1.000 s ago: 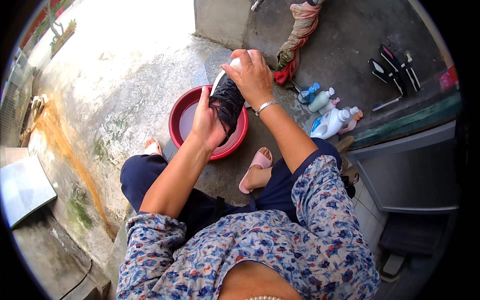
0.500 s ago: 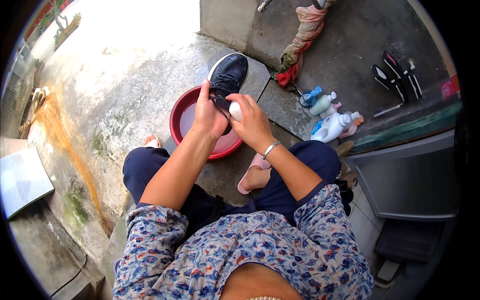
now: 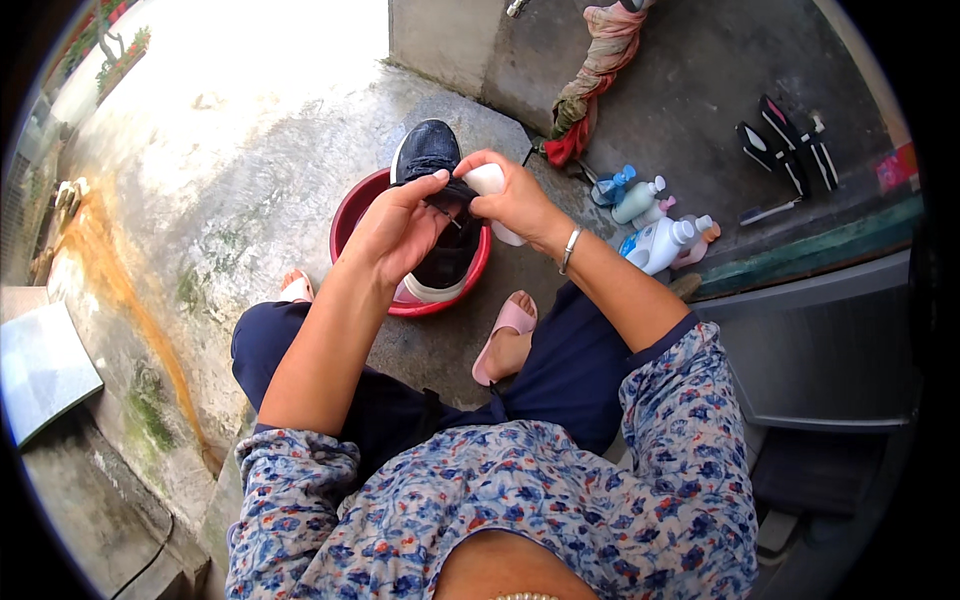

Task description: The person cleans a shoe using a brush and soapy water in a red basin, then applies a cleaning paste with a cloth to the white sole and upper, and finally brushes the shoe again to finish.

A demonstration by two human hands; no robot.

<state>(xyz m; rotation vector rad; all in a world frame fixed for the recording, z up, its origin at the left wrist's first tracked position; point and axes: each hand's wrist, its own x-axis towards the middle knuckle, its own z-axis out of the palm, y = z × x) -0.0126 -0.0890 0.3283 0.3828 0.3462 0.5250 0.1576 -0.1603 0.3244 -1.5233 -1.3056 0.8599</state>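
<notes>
Pink slide sandal (image 3: 513,318) near, red basin (image 3: 345,222) just beyond. Dark lace-up sneaker (image 3: 428,155) over the basin, toe pointing far. Left hand (image 3: 395,232) half-curled at its laces; can't tell if it grips. Right hand (image 3: 520,207) holds a white bar (image 3: 485,179), probably soap, beside the shoe opening. Risks: bar could squirt out if slick and squeezed; sneaker could tip in if support slips. Far right: pump bottles (image 3: 637,202), then black-and-white tools (image 3: 757,145), likely brushes.

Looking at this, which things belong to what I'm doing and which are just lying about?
In use:
shoe
white block, in right hand
basin, under the shoe

Seemingly not in use:
bottles
twisted cloth
black-and-white items, kind unclear
</notes>
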